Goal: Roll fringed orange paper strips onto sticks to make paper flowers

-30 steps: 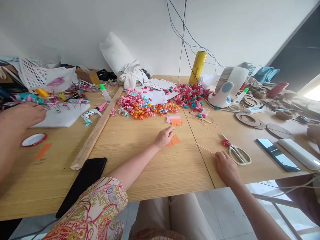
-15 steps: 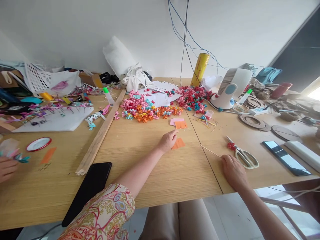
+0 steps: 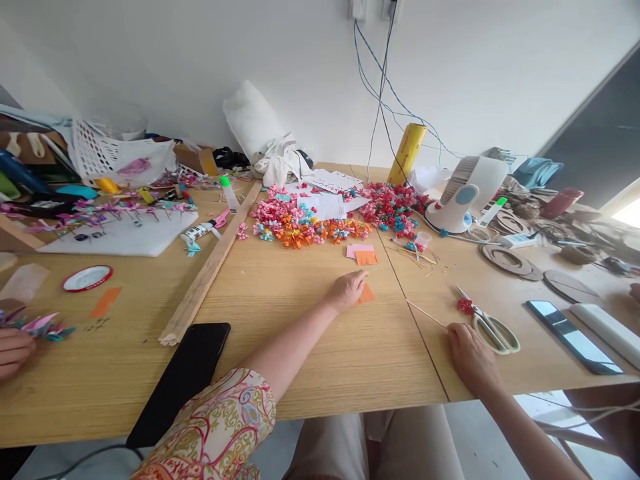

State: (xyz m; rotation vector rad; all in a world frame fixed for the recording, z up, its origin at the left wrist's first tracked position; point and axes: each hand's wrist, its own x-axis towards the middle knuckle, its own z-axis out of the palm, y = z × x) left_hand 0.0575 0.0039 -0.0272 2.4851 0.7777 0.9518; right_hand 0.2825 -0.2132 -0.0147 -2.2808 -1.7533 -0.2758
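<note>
My left hand (image 3: 346,291) rests over the table in front of me, fingers pinched together. It partly covers a small orange paper piece (image 3: 367,293); whatever is between its fingertips, if anything, is too small to make out. Just beyond lie another orange piece (image 3: 367,257) with a slit edge and a pink piece (image 3: 354,249). On the right, my right hand (image 3: 473,353) is closed on one end of a thin pale stick (image 3: 425,312), which points away to the left. Scissors (image 3: 495,331) with cream handles lie right beside that hand, a red flower (image 3: 465,306) at their blades.
Small colourful flowers (image 3: 295,233) are heaped at the back. A wooden bar (image 3: 210,270) and a black flat device (image 3: 183,380) lie left. Another person's hand (image 3: 15,350) holds colourful pieces at far left. A fan (image 3: 465,197) and a phone (image 3: 573,337) are right.
The whole view has shifted slightly, so things appear lower and a little to the right. My hands keep nearly the same places on the table. More of the other person's colourful pieces now shows.
</note>
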